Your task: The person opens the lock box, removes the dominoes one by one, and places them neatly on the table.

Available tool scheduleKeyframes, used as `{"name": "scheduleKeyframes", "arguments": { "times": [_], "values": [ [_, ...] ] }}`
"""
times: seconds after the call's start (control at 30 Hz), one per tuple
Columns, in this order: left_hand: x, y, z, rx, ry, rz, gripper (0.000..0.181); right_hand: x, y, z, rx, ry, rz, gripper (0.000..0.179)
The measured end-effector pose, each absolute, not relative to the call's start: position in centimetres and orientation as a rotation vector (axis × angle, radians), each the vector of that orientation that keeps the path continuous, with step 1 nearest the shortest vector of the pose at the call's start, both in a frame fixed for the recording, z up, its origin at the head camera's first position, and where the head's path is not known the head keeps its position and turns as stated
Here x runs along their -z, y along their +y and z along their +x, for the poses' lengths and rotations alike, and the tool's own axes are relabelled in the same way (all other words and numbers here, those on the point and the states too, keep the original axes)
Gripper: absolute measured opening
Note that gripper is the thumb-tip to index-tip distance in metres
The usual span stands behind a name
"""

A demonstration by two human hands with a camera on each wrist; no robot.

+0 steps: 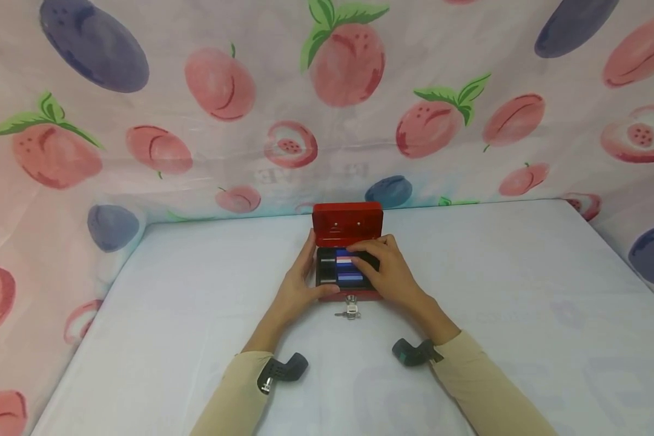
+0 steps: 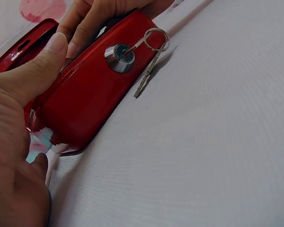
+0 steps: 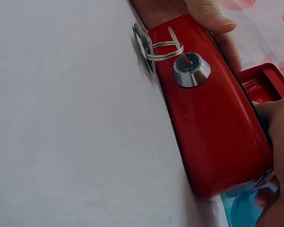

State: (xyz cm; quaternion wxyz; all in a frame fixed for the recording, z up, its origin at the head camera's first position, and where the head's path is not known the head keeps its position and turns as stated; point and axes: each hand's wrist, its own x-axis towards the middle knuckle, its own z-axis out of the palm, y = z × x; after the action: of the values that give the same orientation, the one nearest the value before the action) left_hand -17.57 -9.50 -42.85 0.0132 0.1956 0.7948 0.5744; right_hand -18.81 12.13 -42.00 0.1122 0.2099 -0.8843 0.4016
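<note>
A small red cash box (image 1: 366, 295) stands on the table with its red lid (image 1: 349, 229) raised. Inside sits a black tray (image 1: 327, 270) holding several blue strips (image 1: 350, 277), some with pale or pink stripes. My left hand (image 1: 294, 284) grips the box at its left end, thumb on the front rim and fingers along the side. Over the tray from the right comes my right hand (image 1: 392, 272), its bent thumb and index fingertip at the blue strips; I cannot tell whether they pinch one. A key sits in the round lock (image 2: 119, 58), with another key (image 2: 146, 78) hanging from its ring.
White cloth (image 1: 196, 290) covers the table under the box. A fruit-print curtain (image 1: 207, 151) rises behind the lid and along both sides. Dark wrist cameras (image 1: 291, 367) are worn at both cuffs, close above the cloth.
</note>
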Motion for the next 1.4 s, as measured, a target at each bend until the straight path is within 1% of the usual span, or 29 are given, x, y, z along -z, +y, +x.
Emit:
{"name": "scheduleKeyframes", "arguments": {
  "times": [0.2, 0.97, 1.17, 1.4],
  "values": [
    [40.5, -9.4, -16.4, -1.793, 2.446, 0.604, 0.104, 42.0, 12.1, -18.8, -1.185, -2.609, 0.610, 0.026],
    [40.4, -9.4, -16.3, -1.788, 2.446, 0.597, 0.103, 42.1, 12.1, -18.7, -1.212, -2.619, 0.611, 0.023],
    [40.9, -9.4, -16.5, -1.816, 2.422, 0.621, 0.104, 42.1, 12.2, -18.8, -1.220, -2.569, 0.639, 0.020],
    [43.8, -9.6, -18.1, -1.799, 2.470, 0.613, 0.108, 42.0, 12.3, -18.8, -1.220, -2.565, 0.637, 0.020]
  ]
}}
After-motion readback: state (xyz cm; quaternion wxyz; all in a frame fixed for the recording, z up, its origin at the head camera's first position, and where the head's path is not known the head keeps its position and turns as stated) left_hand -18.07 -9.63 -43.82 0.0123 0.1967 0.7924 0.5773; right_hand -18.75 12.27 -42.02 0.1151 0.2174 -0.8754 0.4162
